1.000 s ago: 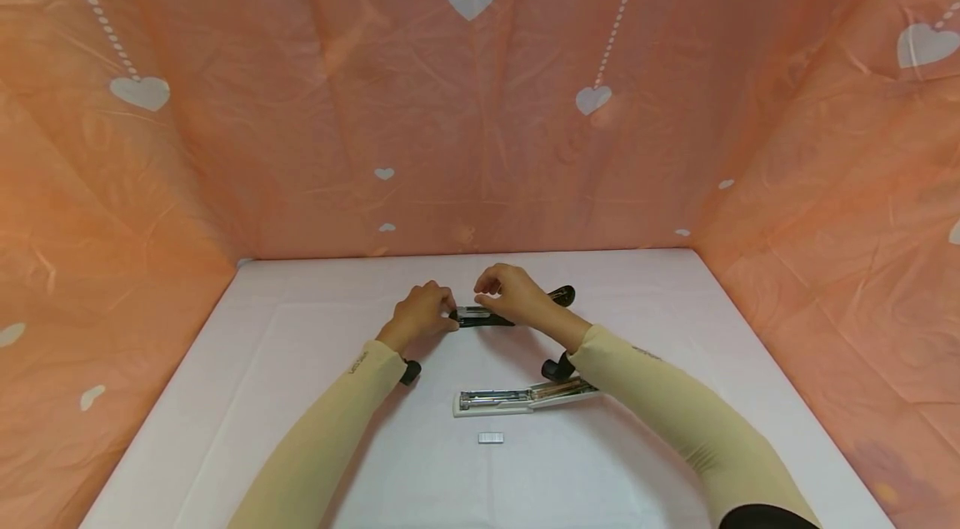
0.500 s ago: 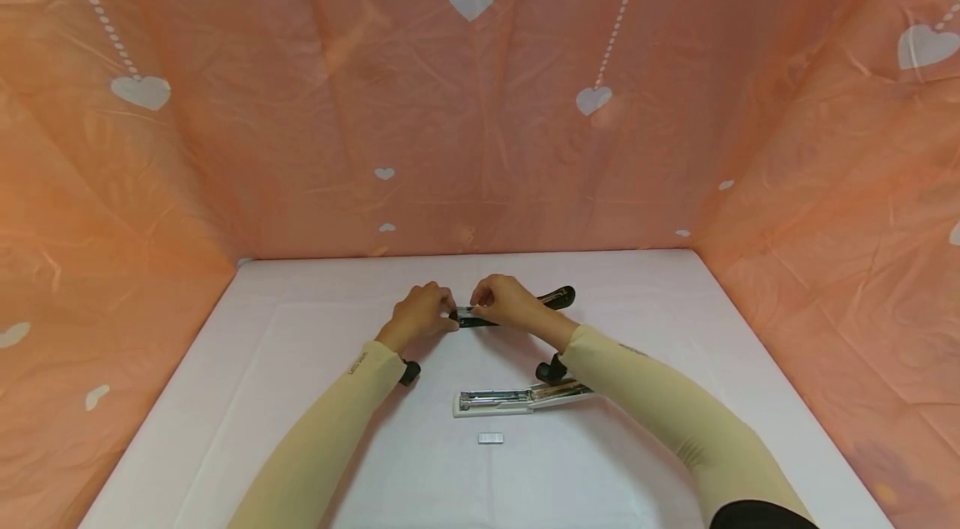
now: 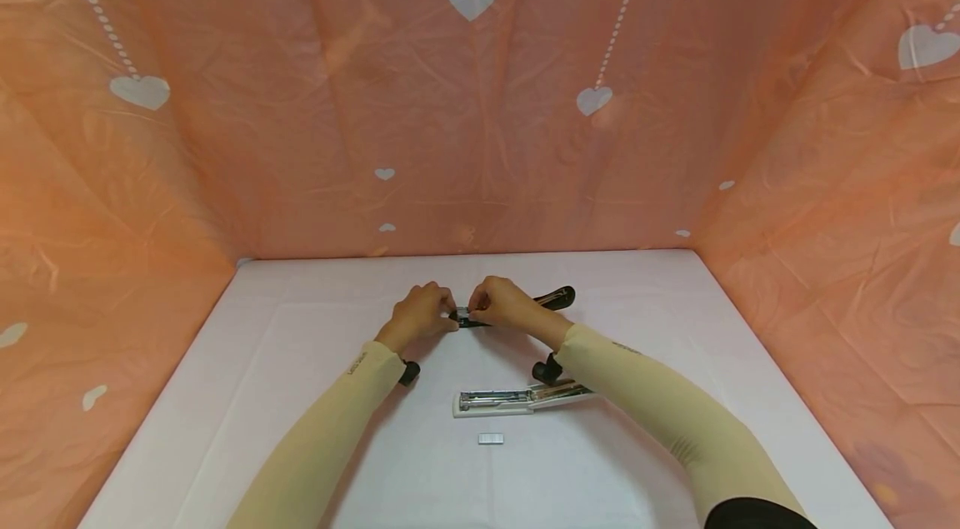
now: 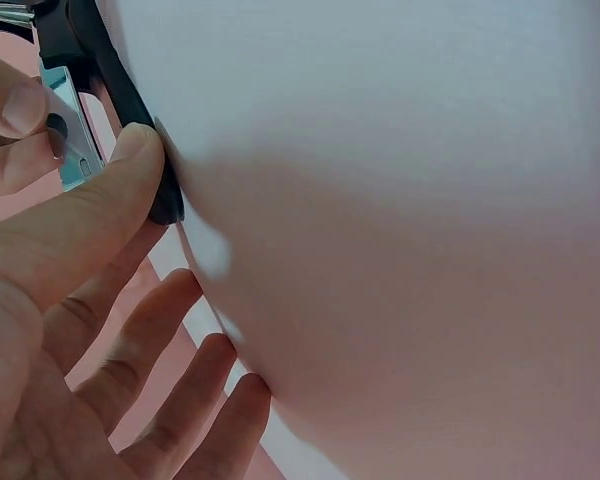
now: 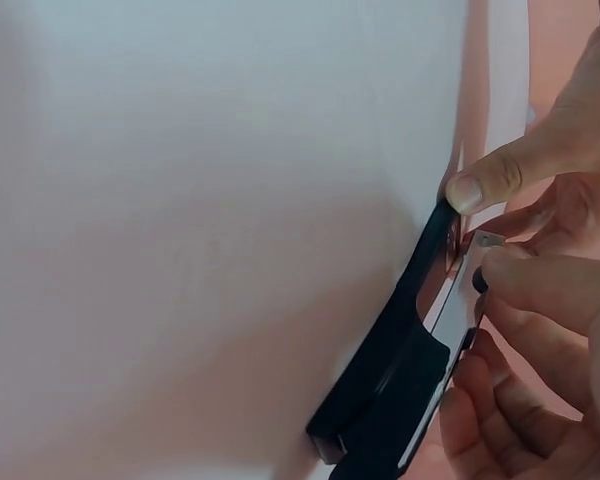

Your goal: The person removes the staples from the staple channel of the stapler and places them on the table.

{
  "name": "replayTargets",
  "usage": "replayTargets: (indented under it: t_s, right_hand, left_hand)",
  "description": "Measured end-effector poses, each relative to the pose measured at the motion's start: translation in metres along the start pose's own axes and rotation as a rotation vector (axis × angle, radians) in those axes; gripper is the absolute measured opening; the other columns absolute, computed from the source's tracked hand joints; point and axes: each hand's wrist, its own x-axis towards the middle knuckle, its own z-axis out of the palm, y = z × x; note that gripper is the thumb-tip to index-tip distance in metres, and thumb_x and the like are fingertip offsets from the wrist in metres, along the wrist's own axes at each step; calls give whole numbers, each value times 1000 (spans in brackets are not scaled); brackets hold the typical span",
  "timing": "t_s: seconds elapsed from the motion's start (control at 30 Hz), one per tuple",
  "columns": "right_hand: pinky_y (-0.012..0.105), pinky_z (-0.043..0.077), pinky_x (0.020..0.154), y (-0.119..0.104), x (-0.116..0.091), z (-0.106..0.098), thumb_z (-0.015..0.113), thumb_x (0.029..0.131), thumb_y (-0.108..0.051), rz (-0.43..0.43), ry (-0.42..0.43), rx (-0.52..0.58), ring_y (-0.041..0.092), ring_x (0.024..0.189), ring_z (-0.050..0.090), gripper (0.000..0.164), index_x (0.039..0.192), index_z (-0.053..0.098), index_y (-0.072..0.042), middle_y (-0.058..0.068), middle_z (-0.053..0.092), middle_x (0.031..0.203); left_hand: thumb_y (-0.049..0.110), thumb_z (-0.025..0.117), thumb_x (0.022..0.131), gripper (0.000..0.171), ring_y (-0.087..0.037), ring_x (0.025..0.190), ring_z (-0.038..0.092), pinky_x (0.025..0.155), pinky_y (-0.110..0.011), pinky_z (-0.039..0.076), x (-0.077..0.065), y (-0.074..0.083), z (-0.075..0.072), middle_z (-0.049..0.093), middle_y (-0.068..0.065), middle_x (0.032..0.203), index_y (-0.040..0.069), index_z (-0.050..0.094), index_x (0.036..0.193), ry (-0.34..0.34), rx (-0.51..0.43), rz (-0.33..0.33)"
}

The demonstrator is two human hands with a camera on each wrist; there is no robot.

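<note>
A black stapler (image 3: pixel 557 297), its top arm swung open, lies near the back of the table. At its left end my left hand (image 3: pixel 420 316) pinches the base; in the left wrist view the thumb (image 4: pixel 135 150) presses on the black base's tip while the other fingers spread below. Over the stapler's middle my right hand (image 3: pixel 506 304) bends its thumb and fingers. Seen in the right wrist view, they pinch the bright metal magazine (image 5: pixel 458 305) at a small dark piece (image 5: pixel 480 280). I cannot tell whether this piece is a knob of the magazine.
Closer to the front, a white stapler (image 3: pixel 495 404) lies opened out, its right end under the right forearm. A short strip of staples (image 3: pixel 491 438) lies in front of it. Orange cloth (image 3: pixel 465 137) with hearts rises around the white table (image 3: pixel 300 287).
My right hand has come down and left along the black stapler, and its fingers have closed on the magazine. The left hand has stayed put.
</note>
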Motion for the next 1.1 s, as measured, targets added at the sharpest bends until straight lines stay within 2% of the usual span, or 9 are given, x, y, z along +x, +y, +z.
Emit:
replayTargets:
  t_s: [0.3, 0.83, 1.1]
  right_hand:
    - [26, 51, 77, -2, 2, 2, 84, 92, -7, 22, -12, -15, 11, 84, 60, 5, 94, 83, -3, 4, 77, 95]
    - [28, 54, 79, 0, 2, 4, 83, 94, -9, 50, 7, 11, 14, 88, 66, 5, 96, 83, -5, 4, 77, 98]
    - [27, 53, 77, 0, 4, 6, 82, 95, -10, 37, 38, 11, 13, 83, 66, 3, 94, 81, -7, 1, 75, 89]
  left_hand:
    - [24, 89, 91, 21, -32, 112, 58, 91, -55, 52, 0, -1, 1, 65, -6, 114, 14, 77, 106, -2, -6, -1]
    - [23, 89, 91, 22, -32, 113, 58, 92, -55, 52, -1, 0, 1, 65, -6, 114, 14, 77, 107, -1, -7, -4]
    - [22, 88, 91, 22, -33, 113, 58, 93, -56, 52, -2, 2, -2, 65, -7, 115, 12, 77, 108, -9, -20, 3]
